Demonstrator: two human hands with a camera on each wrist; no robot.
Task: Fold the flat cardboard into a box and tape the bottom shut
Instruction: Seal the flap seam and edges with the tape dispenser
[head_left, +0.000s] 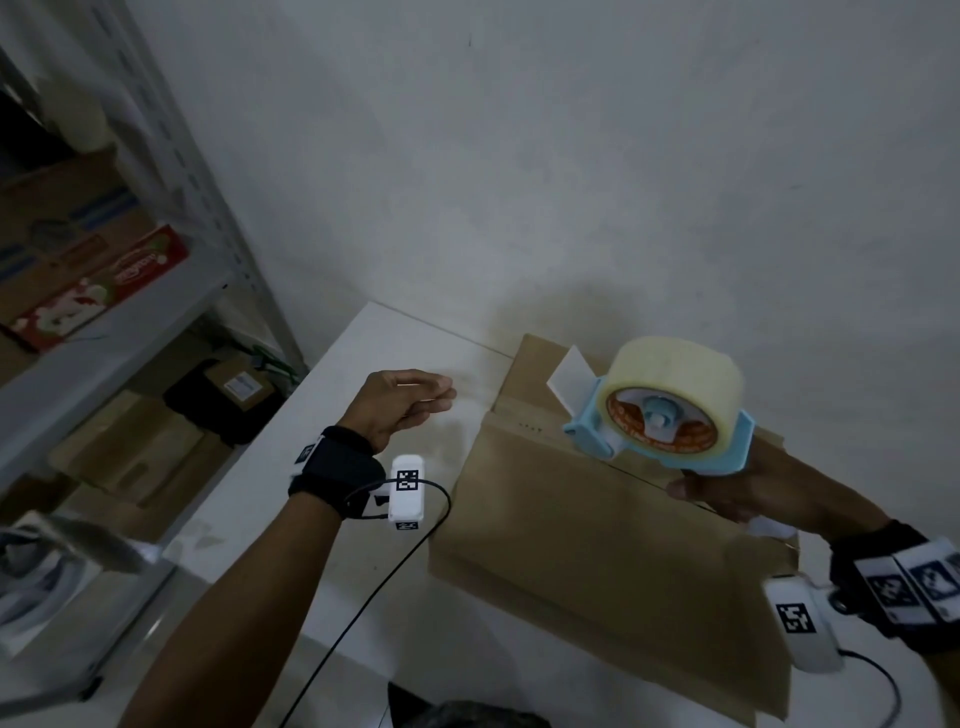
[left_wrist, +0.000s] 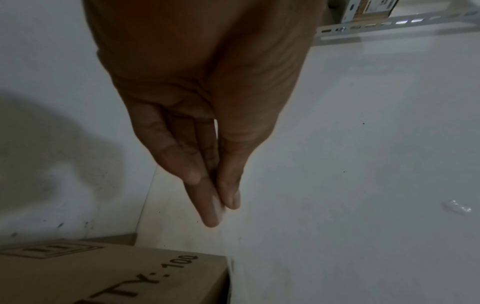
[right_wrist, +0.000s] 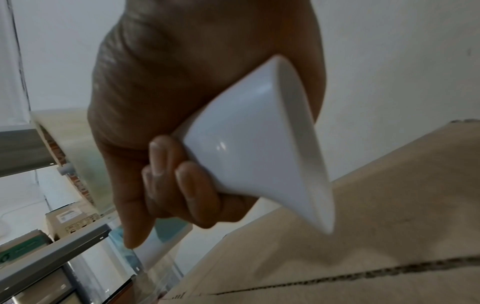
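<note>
A brown cardboard box (head_left: 597, 545) lies on the white table (head_left: 363, 364), its flaps closed along a dark seam (right_wrist: 363, 273). My right hand (head_left: 737, 499) grips the white handle (right_wrist: 259, 144) of a blue tape dispenser (head_left: 670, 410) that carries a clear tape roll (right_wrist: 67, 139). The dispenser is held just above the box's far half, and a loose tape end (head_left: 569, 376) sticks out in front. My left hand (head_left: 405, 400) hovers over the table to the left of the box (left_wrist: 116, 275), holding nothing. Its fingers (left_wrist: 207, 205) are straight and the thumb lies against them.
A grey metal shelf rack (head_left: 130, 322) stands at the left with cardboard boxes and a red carton (head_left: 104, 291). The white wall rises directly behind the table. Bare table surface (left_wrist: 337, 185) lies left of the box. Wrist-camera cables (head_left: 395, 571) trail over the near edge.
</note>
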